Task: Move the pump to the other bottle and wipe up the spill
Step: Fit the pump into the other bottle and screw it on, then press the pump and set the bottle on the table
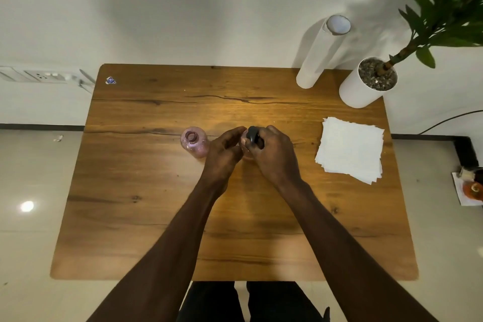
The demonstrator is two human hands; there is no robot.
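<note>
An open pink bottle [194,141] without a cap stands on the wooden table [146,191], left of my hands. A second pink bottle [245,150] is mostly hidden between my hands. My left hand [226,150] curls around its left side. A black pump [253,135] sits on top of this bottle, and my right hand [274,154] grips it with fingers wrapped around its head. No spill is visible on the table.
A stack of white paper napkins [351,149] lies on the table to the right. At the back right stand a white paper roll [320,55] and a white pot with a plant [366,83]. Wall sockets [44,76] are at left.
</note>
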